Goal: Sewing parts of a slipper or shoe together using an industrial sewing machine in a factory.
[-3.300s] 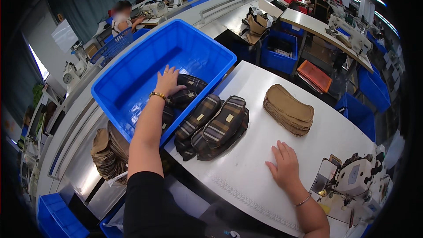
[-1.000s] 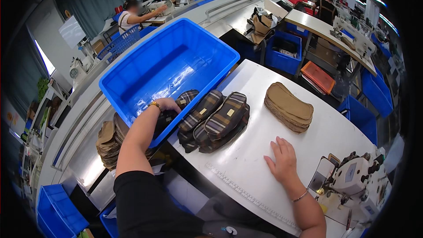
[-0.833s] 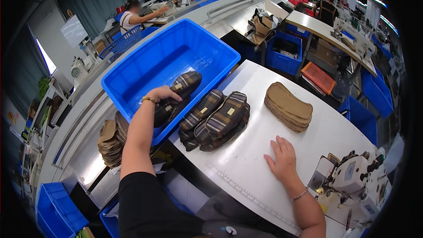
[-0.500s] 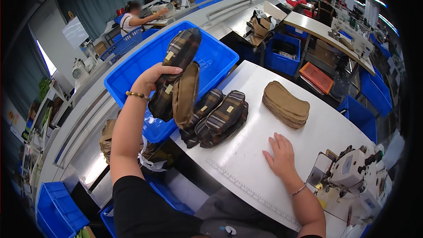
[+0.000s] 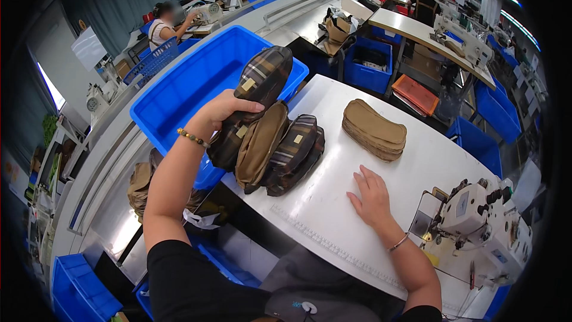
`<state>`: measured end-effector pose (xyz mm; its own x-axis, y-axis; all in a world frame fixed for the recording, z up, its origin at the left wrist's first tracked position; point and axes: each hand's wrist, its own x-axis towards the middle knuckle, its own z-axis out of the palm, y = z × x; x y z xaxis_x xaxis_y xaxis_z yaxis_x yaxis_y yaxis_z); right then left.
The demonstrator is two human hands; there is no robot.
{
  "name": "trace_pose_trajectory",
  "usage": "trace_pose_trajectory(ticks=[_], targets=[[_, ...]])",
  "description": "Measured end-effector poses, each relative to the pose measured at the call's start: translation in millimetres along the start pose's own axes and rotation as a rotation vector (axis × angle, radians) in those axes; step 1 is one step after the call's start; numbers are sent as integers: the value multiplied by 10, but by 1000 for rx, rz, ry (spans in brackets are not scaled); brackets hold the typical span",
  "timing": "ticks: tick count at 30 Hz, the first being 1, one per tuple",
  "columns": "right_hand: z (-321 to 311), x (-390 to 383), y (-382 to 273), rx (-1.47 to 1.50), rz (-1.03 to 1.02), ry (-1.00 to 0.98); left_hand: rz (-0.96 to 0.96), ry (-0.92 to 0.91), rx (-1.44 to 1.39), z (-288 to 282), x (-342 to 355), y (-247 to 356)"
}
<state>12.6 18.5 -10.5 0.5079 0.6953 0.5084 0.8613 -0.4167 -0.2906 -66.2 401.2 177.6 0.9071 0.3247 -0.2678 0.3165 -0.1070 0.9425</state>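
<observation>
My left hand (image 5: 229,107) grips a bundle of dark plaid fabric pouches (image 5: 262,74), one with a tan side (image 5: 259,146) showing, above the near right rim of a large blue bin (image 5: 199,59). Just right of the bundle, more plaid pouches (image 5: 298,152) lie on the white worktable (image 5: 417,191). My right hand (image 5: 369,200) rests open on the tabletop, holding nothing, below a stack of curved tan fabric pieces (image 5: 372,125). A white sewing machine (image 5: 471,214) stands at the table's right end.
Tan pieces (image 5: 140,188) sit on the steel ledge left of the table. Blue bins stand lower left (image 5: 77,286) and beyond the table (image 5: 369,68). An orange tray (image 5: 414,92) lies behind it. Co-workers sit at other stations, including a person (image 5: 161,30) at upper left.
My left hand has lifted plaid pouches out of the blue bin and moved them rightward beside the others on the table. My right hand has shifted slightly up the tabletop.
</observation>
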Motion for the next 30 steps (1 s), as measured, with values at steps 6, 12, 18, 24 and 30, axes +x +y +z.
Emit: trace_pose_trajectory(ticks=[6, 12, 18, 24, 30], targets=[[-43, 346, -790, 993, 248, -158, 139, -113, -150, 181, -348, 77], [-29, 901, -1242, 1659, 500, -298, 92, -173, -64, 433, -394, 115], [-324, 342, -779, 1313, 653, -12, -77, -174, 88, 238, -98, -78], [-486, -295, -396, 1075, 763, 71, 382, 481, 1105, 596, 115, -889], [-635, -442, -483, 899, 713, 44, 595, 449, 1251, 702, 54, -1122]])
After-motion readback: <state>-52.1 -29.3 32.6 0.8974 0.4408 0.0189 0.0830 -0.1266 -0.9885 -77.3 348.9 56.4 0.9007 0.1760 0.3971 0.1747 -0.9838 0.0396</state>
